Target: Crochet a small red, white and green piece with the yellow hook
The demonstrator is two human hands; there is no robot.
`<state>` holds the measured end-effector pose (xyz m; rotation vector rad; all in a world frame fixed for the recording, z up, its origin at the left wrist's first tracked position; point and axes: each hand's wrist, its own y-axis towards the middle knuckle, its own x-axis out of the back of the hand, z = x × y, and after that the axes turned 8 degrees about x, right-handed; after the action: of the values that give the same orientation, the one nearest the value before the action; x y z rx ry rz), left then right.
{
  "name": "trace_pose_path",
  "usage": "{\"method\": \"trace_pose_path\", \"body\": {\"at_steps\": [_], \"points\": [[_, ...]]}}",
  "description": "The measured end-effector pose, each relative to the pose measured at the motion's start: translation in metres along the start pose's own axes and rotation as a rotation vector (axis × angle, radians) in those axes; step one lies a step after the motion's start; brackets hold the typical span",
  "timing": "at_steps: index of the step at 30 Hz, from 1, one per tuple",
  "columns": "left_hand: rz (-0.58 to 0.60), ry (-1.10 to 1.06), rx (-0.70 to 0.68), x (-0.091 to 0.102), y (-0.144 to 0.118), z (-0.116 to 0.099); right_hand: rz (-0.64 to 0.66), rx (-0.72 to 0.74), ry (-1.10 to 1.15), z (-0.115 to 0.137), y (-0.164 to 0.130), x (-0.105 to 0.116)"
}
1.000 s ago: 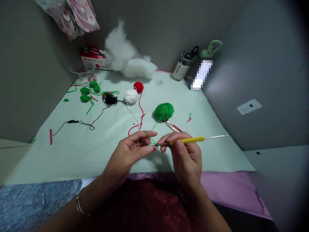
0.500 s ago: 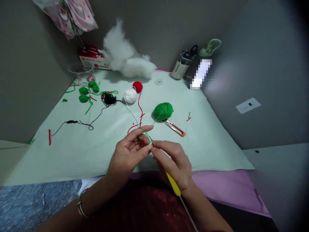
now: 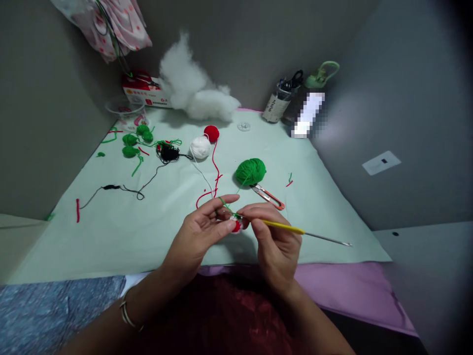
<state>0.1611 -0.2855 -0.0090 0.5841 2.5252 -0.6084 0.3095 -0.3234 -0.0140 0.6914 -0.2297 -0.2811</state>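
Observation:
Between thumb and fingers, my left hand (image 3: pixel 201 227) pinches a small red and white crochet piece (image 3: pixel 236 226) with green yarn at its top edge. The green strand runs over the left index finger and on to a green yarn ball (image 3: pixel 251 171) on the table. My right hand (image 3: pixel 277 236) is closed round a crochet hook (image 3: pixel 284 226) with a yellow handle. Its working tip meets the top of the piece, where the fingers partly hide it; the bare metal end points right. Orange-handled thread snips (image 3: pixel 269 197) lie beside the green ball.
Left of centre are a white yarn ball (image 3: pixel 200 147), a red yarn ball (image 3: pixel 212 133), tangled black yarn (image 3: pixel 169 152) and small green crocheted pieces (image 3: pixel 129 151). White stuffing (image 3: pixel 199 88), a red and white box (image 3: pixel 146 91), a clear tub (image 3: pixel 127 111) and a pen cup (image 3: pixel 276 103) stand behind.
The hook has swung from pointing down toward me to lying nearly level, pointing right. The red and white piece now shows between my hands. My right hand has turned.

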Motion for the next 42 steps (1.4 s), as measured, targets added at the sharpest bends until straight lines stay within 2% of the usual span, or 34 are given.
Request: {"method": "trace_pose_path", "body": {"at_steps": [3, 5, 6, 7, 9, 11, 13, 16, 20, 22, 28, 36, 39, 42], "points": [[-0.051, -0.051, -0.037, -0.001, 0.002, 0.003, 0.108, 0.188, -0.235, -0.002, -0.007, 0.002], [-0.015, -0.145, 0.041, -0.001, 0.004, 0.003, 0.171, 0.315, -0.348, -0.004, -0.009, 0.005], [0.014, -0.192, 0.098, 0.0, 0.005, 0.002, 0.166, 0.327, -0.348, -0.005, -0.009, 0.006], [0.036, -0.232, 0.145, 0.001, 0.006, 0.002, 0.133, 0.292, -0.31, -0.005, -0.008, 0.007], [0.046, -0.278, 0.177, 0.004, 0.007, -0.001, 0.024, 0.122, -0.156, -0.006, -0.004, 0.009], [0.021, -0.275, 0.149, 0.005, 0.007, -0.003, -0.058, -0.059, 0.056, -0.007, 0.001, 0.009], [0.023, -0.219, 0.113, 0.004, 0.006, -0.004, -0.059, -0.158, 0.21, -0.007, 0.004, 0.006], [0.012, -0.058, 0.036, 0.002, 0.003, -0.002, -0.023, -0.187, 0.217, -0.008, 0.004, 0.002], [-0.131, 0.251, -0.137, 0.005, 0.001, -0.001, -0.045, -0.187, 0.19, -0.009, 0.002, 0.0], [-0.151, 0.341, -0.176, 0.007, 0.001, -0.002, -0.032, -0.188, 0.211, -0.009, 0.001, 0.0], [-0.082, 0.192, -0.057, 0.003, 0.003, -0.003, -0.048, -0.253, 0.295, -0.01, -0.004, -0.004], [-0.045, 0.136, -0.013, 0.004, -0.001, -0.006, -0.132, -0.436, 0.557, -0.007, 0.0, -0.003], [-0.019, 0.107, -0.013, 0.004, -0.002, -0.007, -0.111, -0.468, 0.665, -0.005, 0.007, 0.0], [-0.013, 0.094, -0.013, 0.004, -0.002, -0.008, -0.056, -0.424, 0.679, -0.004, 0.009, 0.004]]}}
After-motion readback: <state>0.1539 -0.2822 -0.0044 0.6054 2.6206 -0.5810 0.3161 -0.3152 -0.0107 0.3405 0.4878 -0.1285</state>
